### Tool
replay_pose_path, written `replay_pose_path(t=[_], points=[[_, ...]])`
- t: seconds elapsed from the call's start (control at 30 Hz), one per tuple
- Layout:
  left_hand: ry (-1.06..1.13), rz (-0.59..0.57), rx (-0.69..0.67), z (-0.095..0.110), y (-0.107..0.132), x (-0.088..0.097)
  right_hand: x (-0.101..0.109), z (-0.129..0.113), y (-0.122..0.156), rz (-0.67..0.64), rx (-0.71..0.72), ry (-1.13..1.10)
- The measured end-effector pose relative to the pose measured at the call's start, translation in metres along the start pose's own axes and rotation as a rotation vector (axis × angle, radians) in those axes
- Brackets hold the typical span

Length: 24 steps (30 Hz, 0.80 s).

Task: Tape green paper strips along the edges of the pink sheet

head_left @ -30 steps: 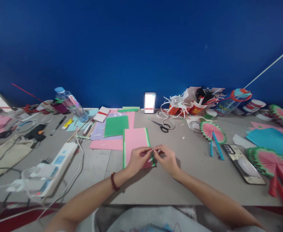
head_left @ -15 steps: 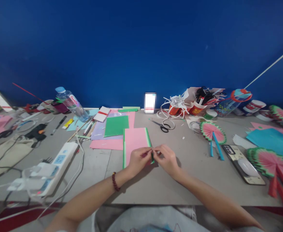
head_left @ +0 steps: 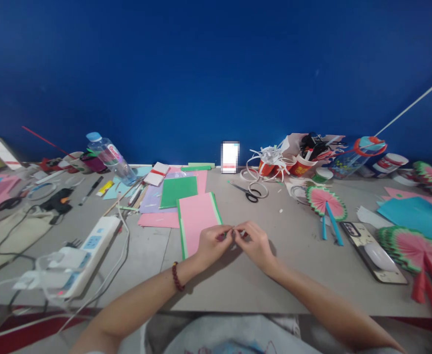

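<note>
My left hand point(head_left: 213, 242) and my right hand point(head_left: 256, 242) meet fingertip to fingertip, each closed in a pinch. Whatever small thing lies between the fingers is mostly hidden and too small to name. Under and to the left of my left hand lies a pink paper sheet with green and pale green side strips point(head_left: 199, 214), slightly turned on the table. My left wrist wears a dark red bead bracelet point(head_left: 176, 277). Beyond my right hand, scissors with black handles point(head_left: 252, 197) rest on the table.
Green card point(head_left: 179, 191) and other coloured papers lie behind. At left are a power strip point(head_left: 98, 233) with cables and a leaning water bottle point(head_left: 113, 158). To the right are paper fans point(head_left: 326, 201), a phone point(head_left: 356, 241) bearing a white mouse point(head_left: 379, 256), and cups of tools point(head_left: 301, 166).
The pink and green sheet has shifted left and tilted, and its right edge is now clear of my fingertips. Both hands stay pinched in nearly the same place.
</note>
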<state>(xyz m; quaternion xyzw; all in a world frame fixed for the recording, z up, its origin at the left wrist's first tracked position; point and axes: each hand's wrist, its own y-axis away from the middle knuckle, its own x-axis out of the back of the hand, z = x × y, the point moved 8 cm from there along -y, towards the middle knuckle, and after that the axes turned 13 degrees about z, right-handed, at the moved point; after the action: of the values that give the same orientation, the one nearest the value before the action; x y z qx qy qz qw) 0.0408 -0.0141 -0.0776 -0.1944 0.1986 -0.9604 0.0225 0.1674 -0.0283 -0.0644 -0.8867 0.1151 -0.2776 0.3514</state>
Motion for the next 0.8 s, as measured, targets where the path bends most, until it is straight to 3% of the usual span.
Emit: replay_pose_path(t=[0.53,0.67,0.8], points=[[-0.065,0.032,-0.017,-0.005,0.001,-0.001,-0.003,0.001,0.003,-0.021,-0.008,0.021],[-0.061,0.034,0.045,-0.009,0.000,0.000,-0.003,0.003,0.002,-0.024,-0.065,-0.009],[0.029,0.049,0.180,-0.017,-0.002,-0.001,-0.006,0.010,-0.001,-0.043,-0.218,-0.097]])
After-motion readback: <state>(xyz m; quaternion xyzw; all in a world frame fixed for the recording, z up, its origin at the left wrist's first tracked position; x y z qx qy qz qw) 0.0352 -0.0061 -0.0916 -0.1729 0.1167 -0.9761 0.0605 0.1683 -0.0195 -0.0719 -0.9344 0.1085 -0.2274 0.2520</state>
